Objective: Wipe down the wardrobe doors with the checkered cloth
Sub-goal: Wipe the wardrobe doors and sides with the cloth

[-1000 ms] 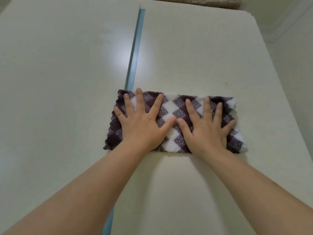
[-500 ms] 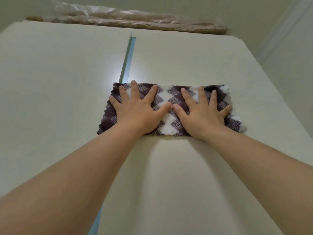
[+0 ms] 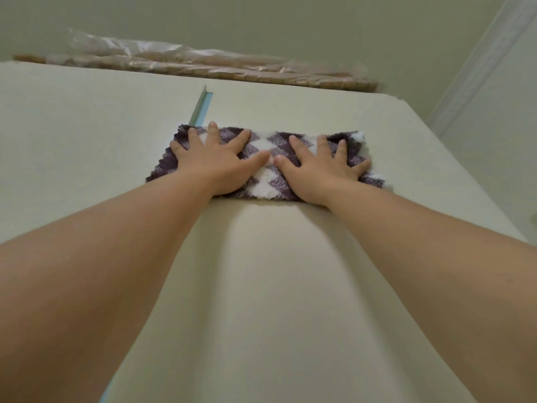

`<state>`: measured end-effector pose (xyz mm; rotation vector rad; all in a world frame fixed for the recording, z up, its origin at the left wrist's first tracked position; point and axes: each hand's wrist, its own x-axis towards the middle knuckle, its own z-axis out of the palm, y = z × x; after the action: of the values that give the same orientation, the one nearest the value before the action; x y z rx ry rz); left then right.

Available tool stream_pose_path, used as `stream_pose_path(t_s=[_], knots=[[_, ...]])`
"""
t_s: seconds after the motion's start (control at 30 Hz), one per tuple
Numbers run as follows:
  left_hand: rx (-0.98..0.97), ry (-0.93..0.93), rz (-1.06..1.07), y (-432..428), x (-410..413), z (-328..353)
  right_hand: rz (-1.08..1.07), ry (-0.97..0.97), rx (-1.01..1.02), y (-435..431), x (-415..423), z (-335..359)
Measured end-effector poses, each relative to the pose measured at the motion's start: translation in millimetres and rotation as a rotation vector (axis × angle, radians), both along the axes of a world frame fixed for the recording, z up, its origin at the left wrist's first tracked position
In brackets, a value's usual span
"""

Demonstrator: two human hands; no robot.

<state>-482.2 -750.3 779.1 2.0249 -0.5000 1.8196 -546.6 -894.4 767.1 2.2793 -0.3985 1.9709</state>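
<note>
Two bare hands press flat on a checkered cloth (image 3: 266, 177) against pale cream wardrobe doors, seen from the head camera looking steeply up. The left hand (image 3: 215, 167) is open, its fingers straight and spread over the cloth's left half. The right hand (image 3: 322, 170) is open in the same way on the right half. Their thumb tips lie close together near the cloth's middle.

The cloth is fluffy, in dark purple and white diamonds, spread out as a wide band high on the doors. Most of it lies on the right door (image 3: 290, 286), and its left end crosses onto the left door (image 3: 87, 146). A narrow blue seam (image 3: 201, 107) between the doors runs up from the cloth's top edge. Both forearms reach up from the bottom corners. On top of the wardrobe lies a long bundle (image 3: 203, 64) wrapped in clear plastic. A white moulding (image 3: 479, 59) runs along the upper right.
</note>
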Motion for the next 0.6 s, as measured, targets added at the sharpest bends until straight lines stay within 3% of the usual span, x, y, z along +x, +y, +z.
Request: stream_pose_path(t_s=[0.6], knots=[[-0.041, -0.008, 0.046, -9, -2, 13, 0.03, -0.043, -0.035, -14, 0, 14]])
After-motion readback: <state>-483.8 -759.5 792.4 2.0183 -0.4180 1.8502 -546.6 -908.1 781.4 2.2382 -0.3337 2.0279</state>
